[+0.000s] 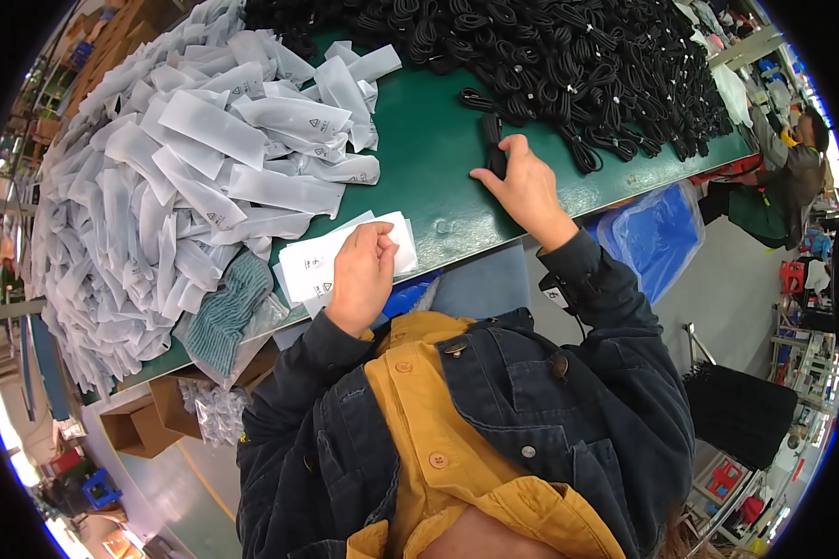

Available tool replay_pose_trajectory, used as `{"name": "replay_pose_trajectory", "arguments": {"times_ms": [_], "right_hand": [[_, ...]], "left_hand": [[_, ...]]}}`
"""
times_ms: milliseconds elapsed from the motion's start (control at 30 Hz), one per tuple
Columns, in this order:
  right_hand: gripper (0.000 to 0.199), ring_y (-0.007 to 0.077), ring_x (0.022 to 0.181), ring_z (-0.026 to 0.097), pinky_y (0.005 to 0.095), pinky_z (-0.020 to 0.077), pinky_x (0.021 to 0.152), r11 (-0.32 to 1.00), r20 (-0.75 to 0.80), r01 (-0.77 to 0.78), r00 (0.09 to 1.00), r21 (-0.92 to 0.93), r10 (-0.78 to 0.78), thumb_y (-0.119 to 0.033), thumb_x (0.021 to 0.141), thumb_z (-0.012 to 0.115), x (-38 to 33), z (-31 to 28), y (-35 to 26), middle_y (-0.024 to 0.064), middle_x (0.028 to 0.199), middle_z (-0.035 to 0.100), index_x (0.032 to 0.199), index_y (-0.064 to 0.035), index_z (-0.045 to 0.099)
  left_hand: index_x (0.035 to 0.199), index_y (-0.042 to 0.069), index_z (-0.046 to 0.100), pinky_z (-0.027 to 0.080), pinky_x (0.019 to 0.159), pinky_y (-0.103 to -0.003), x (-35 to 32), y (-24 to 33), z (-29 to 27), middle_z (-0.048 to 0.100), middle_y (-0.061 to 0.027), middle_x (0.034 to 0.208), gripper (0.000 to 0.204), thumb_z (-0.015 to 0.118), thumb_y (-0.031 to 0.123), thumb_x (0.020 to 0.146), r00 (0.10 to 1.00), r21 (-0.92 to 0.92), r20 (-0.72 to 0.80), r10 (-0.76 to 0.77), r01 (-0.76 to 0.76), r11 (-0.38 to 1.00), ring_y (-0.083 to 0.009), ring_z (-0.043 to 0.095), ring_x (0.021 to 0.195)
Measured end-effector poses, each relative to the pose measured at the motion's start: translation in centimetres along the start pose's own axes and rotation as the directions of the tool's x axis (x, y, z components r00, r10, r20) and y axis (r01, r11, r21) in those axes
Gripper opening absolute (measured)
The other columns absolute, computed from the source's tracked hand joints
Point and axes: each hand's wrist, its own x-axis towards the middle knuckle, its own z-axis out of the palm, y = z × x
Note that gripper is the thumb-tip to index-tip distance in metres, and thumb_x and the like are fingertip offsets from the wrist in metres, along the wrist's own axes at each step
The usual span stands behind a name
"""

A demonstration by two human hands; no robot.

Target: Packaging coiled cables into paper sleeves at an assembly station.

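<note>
My left hand [364,278] rests on a small stack of flat white plastic bags [309,261] at the table's near edge. Its fingers are curled together against the top bag, and the fingertips are partly hidden. To the right, my right hand [529,191] has its thumb and fingers around a bundled black cable [492,140], which lies on the green table [429,177]. A large heap of filled, frosted white bags [214,130] covers the left of the table. Beyond my right hand spreads a big pile of coiled black cables [569,70].
A grey-green knitted cloth [231,317] lies at the near left edge beside the bag heap. Below stand cardboard boxes [140,424]. A blue bin with a clear liner [657,238] is past the near right edge. Another person [783,186] is at far right.
</note>
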Motion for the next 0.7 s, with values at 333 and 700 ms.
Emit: {"name": "replay_pose_trajectory", "arguments": {"times_ms": [333, 700], "right_hand": [[0.018, 0.0334, 0.075, 0.060, 0.0399, 0.0484, 0.065, 0.953, 0.063, 0.033, 0.997, 0.302, -0.055, -0.011, 0.086, 0.067, -2.2, -1.2, -0.3, 0.0137, 0.089, 0.059, 0.099, 0.0010, 0.061], [0.018, 0.0293, 0.073, 0.058, 0.0362, 0.0476, 0.064, 0.848, 0.209, 0.161, 0.930, 0.506, -0.301, -0.005, 0.083, 0.066, -4.8, -2.3, -3.9, 0.0108, 0.088, 0.056, 0.101, -0.0015, 0.063]], "left_hand": [[0.085, -0.001, 0.060, 0.048, 0.070, -0.040, 0.1, -0.1, -0.2, 0.057, -0.0141, 0.085, 0.010, 0.069, -0.001, 0.081, 0.979, 0.241, 0.036, 0.200, -0.203, 0.949, -0.0328, 0.058, 0.080], [0.091, -0.001, 0.061, 0.049, 0.069, -0.031, -0.1, -0.1, -1.3, 0.062, -0.0118, 0.087, 0.004, 0.063, -0.001, 0.089, 0.998, -0.064, -0.005, -0.058, 0.058, 0.996, -0.0227, 0.060, 0.075]]}}
